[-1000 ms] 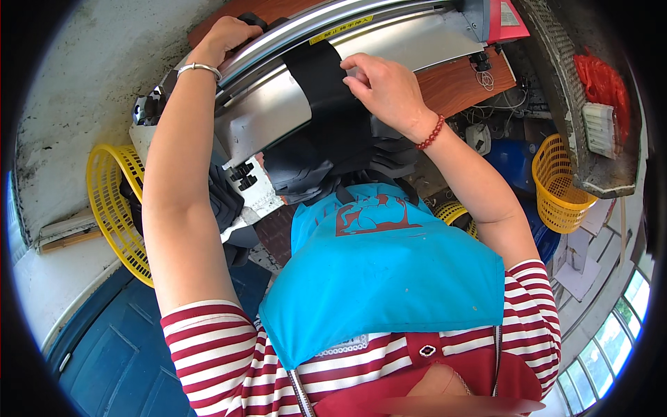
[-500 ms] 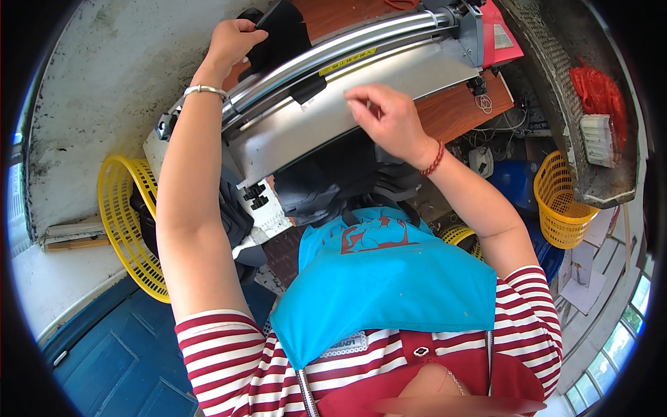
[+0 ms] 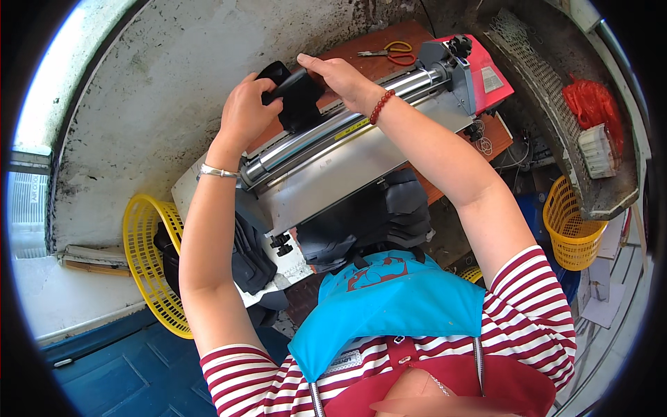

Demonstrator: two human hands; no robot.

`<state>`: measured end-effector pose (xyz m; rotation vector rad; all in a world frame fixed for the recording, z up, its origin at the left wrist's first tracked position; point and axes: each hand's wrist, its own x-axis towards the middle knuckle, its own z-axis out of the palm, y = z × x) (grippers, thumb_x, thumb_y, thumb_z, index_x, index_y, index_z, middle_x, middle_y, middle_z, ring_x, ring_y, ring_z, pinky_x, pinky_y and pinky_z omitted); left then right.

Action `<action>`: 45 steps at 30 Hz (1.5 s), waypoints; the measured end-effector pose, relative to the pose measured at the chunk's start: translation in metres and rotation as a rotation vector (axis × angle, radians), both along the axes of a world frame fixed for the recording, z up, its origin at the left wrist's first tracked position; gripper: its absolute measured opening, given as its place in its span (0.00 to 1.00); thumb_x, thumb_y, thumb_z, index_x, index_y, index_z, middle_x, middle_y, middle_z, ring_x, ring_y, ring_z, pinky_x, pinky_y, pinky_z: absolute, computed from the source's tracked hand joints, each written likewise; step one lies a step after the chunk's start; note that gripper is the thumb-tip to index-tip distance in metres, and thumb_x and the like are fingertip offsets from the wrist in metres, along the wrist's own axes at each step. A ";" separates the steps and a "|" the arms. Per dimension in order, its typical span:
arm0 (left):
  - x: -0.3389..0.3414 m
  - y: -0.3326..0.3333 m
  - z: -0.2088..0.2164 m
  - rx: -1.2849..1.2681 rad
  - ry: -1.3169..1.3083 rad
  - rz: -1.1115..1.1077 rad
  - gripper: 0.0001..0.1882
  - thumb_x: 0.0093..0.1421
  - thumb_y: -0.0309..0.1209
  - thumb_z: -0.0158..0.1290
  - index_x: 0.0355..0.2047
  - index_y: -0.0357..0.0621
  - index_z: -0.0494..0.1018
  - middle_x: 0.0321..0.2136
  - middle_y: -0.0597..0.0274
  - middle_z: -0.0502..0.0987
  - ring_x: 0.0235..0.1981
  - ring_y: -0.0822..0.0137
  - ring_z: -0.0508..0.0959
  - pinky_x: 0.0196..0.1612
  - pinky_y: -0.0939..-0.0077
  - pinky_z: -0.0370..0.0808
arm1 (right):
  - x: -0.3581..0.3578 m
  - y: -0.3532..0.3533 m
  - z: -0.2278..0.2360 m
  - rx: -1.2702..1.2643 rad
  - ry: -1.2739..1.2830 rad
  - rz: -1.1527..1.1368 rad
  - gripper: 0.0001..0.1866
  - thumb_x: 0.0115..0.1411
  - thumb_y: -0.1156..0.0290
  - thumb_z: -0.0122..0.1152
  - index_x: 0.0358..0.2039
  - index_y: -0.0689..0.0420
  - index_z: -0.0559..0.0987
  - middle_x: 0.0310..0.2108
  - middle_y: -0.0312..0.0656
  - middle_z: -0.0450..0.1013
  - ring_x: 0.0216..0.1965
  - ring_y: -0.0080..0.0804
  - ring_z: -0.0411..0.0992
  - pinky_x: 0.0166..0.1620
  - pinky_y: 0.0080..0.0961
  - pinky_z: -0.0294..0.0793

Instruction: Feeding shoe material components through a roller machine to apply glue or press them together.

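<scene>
Both hands hold one flat black fabric piece above the long chrome roller of the grey and red machine; left hand closed on its left edge; right hand pinching its top; orange-handled scissors lie on the wooden surface beyond

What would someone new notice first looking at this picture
Top centre, both hands meet on a black piece held over the shiny rollers of a long grey machine with a red end housing: the left hand grips its left side, the right hand pinches its top. Below, a bright blue apron fills the lower middle, and a yellow basket stands at the left.
</scene>
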<state>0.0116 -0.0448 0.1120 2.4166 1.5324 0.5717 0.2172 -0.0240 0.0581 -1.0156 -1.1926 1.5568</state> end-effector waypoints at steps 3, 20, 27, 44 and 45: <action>-0.005 0.005 -0.003 -0.021 -0.007 -0.025 0.13 0.51 0.30 0.60 0.35 0.33 0.79 0.36 0.48 0.78 0.37 0.52 0.78 0.42 0.63 0.74 | -0.001 -0.001 0.005 0.060 -0.029 0.023 0.15 0.65 0.59 0.63 0.39 0.60 0.82 0.32 0.34 0.80 0.33 0.19 0.76 0.39 0.22 0.77; -0.031 0.036 0.005 -0.563 -0.693 0.094 0.11 0.59 0.39 0.63 0.37 0.48 0.79 0.32 0.70 0.78 0.35 0.75 0.77 0.32 0.75 0.77 | 0.021 -0.009 0.003 0.314 -0.137 0.147 0.15 0.62 0.70 0.65 0.48 0.63 0.81 0.40 0.36 0.81 0.40 0.20 0.76 0.47 0.21 0.76; -0.083 0.079 -0.004 -0.450 -0.847 0.100 0.04 0.65 0.33 0.55 0.38 0.51 0.78 0.33 0.77 0.77 0.33 0.78 0.76 0.37 0.76 0.74 | 0.065 -0.115 -0.032 1.085 -0.540 -0.225 0.09 0.58 0.71 0.67 0.39 0.57 0.82 0.33 0.42 0.80 0.35 0.37 0.79 0.39 0.29 0.77; -0.074 0.066 -0.020 -0.347 -0.739 0.229 0.14 0.65 0.28 0.54 0.51 0.44 0.74 0.39 0.65 0.79 0.33 0.75 0.78 0.34 0.77 0.77 | 0.059 -0.247 -0.143 0.896 -1.442 0.260 0.35 0.50 0.62 0.68 0.59 0.58 0.72 0.54 0.47 0.72 0.48 0.37 0.70 0.51 0.34 0.66; -0.073 0.064 -0.020 -0.351 -0.738 0.232 0.14 0.65 0.28 0.54 0.51 0.44 0.74 0.39 0.65 0.79 0.33 0.75 0.78 0.34 0.77 0.77 | 0.056 -0.246 -0.146 0.918 -1.418 0.261 0.35 0.50 0.62 0.68 0.59 0.58 0.72 0.54 0.47 0.72 0.48 0.37 0.70 0.51 0.34 0.66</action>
